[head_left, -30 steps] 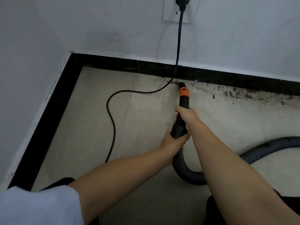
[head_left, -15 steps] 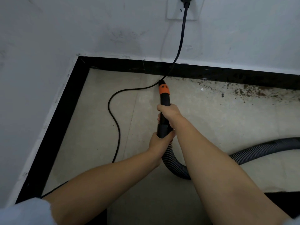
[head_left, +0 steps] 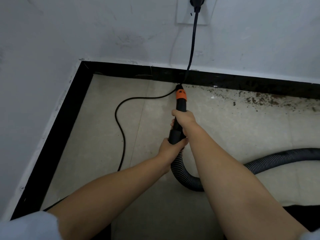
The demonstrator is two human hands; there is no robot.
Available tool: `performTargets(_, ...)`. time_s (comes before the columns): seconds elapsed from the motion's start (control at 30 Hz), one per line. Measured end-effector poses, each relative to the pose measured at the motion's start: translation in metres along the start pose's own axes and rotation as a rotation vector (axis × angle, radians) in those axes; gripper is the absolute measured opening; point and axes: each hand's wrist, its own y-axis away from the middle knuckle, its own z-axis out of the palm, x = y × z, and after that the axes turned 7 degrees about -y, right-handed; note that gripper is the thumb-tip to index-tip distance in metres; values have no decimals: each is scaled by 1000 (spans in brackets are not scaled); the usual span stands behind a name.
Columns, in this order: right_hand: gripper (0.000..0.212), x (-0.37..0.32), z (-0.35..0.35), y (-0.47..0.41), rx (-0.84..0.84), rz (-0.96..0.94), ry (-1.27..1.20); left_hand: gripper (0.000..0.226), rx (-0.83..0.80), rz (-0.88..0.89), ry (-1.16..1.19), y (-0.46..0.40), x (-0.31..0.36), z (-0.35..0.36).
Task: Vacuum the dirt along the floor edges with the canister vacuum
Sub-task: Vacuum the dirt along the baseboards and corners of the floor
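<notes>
Right hand point(head_left: 184, 118) wrapped round nozzle point(head_left: 180, 103), left hand point(head_left: 170, 147) gripping it lower, at hose point(head_left: 183, 175) joint; nozzle tip at black baseboard point(head_left: 121, 70), touching power cord point(head_left: 193, 40); dirt point(head_left: 263, 99) strewn along floor edge to right.

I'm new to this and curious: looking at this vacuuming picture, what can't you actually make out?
- The vacuum body: the hose runs off the right edge of the head view.
- The plug: cut off by the top edge.
- The nozzle mouth: pressed against the black skirting, facing away.
- The left hand and right hand fingers: wrapped behind the nozzle.
- The dirt: continues past the right edge.
</notes>
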Motion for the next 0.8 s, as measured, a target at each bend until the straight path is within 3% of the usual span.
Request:
performTargets(0.43,13,-8,-57,-5,186,-27,-64,60,-135,-4,-80,-4,9,45)
performTargets(0.8,17,-10,-26,-13,25,-14,75,50,12,-33,76,-2,7,37)
